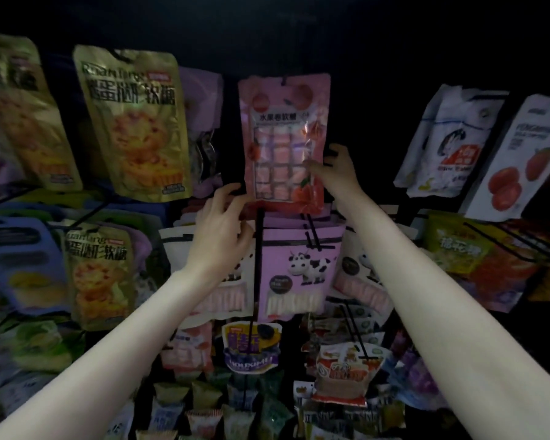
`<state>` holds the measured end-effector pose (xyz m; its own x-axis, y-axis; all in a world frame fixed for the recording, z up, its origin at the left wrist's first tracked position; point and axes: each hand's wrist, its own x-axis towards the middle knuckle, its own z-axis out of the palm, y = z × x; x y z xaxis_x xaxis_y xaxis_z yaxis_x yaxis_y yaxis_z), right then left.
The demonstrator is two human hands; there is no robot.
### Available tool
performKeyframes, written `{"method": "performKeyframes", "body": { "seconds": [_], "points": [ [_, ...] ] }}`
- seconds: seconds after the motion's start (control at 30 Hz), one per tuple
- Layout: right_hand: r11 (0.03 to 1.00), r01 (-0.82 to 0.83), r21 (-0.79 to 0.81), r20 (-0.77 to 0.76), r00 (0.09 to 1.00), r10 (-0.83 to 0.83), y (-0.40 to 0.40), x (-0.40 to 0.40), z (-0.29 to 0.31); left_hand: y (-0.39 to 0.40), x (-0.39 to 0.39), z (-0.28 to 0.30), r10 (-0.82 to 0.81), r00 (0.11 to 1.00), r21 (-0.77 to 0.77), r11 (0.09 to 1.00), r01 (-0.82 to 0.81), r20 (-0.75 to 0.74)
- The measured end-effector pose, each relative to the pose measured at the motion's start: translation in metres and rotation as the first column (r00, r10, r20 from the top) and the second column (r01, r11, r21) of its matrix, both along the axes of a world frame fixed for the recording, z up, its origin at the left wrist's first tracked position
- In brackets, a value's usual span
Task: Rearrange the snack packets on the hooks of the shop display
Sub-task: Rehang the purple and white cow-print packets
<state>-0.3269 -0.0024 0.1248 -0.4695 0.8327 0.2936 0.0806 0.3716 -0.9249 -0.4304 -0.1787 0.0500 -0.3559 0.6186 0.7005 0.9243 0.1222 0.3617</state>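
A pink packet of soft candy (pixel 283 141) with a window of square sweets hangs from a hook at the top centre of the dark display. My right hand (pixel 334 169) grips the packet's right edge, thumb on the front and fingers curled behind. My left hand (pixel 223 223) is at the packet's lower left corner, its fingertips touching the bottom edge. Below hang pink packets with a cow picture (pixel 302 265) on black hooks.
Gold egg-tart candy packets (pixel 134 122) hang at upper left, another (pixel 99 274) below. White packets with tomatoes (pixel 518 160) hang at right. A long black hook (pixel 258 265) juts out near my left wrist. Small wrapped sweets (pixel 235 408) fill the bottom.
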Motion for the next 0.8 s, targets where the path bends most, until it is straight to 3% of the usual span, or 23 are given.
{"method": "performKeyframes", "body": {
  "seconds": [0.17,0.27,0.33,0.4,0.47,0.53,0.63,0.8],
  "points": [
    [0.997,0.057,-0.050,0.009,0.998,-0.056,-0.005,-0.022,-0.009,-0.024,-0.017,-0.007,0.132,0.991,-0.114,0.985,-0.129,0.016],
    [0.996,0.065,-0.065,0.098,0.993,-0.059,-0.010,-0.023,-0.017,-0.036,-0.025,-0.021,0.098,0.992,-0.170,0.982,-0.083,0.078],
    [0.989,0.146,0.033,0.118,0.982,-0.149,-0.024,-0.018,-0.018,-0.044,-0.027,-0.033,0.081,0.990,-0.140,0.988,-0.065,0.113],
    [0.938,0.258,0.230,0.016,0.963,-0.269,-0.051,-0.009,-0.024,-0.054,-0.026,-0.045,0.089,0.980,-0.100,0.992,-0.072,0.178],
    [0.875,0.210,0.435,-0.055,0.977,-0.207,-0.085,-0.003,-0.042,-0.062,-0.026,-0.055,0.072,0.974,-0.074,0.996,-0.057,0.213],
    [0.835,-0.013,0.550,0.133,0.988,-0.073,-0.111,-0.005,-0.069,-0.067,-0.030,-0.059,0.057,0.979,-0.072,0.996,-0.043,0.196],
    [0.837,-0.278,0.472,0.451,0.892,0.041,-0.115,-0.019,-0.104,-0.072,-0.038,-0.056,0.063,0.987,-0.115,0.992,-0.046,0.148],
    [0.829,-0.301,0.472,0.594,0.803,-0.047,-0.091,-0.051,-0.129,-0.093,-0.051,-0.067,0.084,0.986,-0.192,0.980,-0.055,0.144]
  ]
}}
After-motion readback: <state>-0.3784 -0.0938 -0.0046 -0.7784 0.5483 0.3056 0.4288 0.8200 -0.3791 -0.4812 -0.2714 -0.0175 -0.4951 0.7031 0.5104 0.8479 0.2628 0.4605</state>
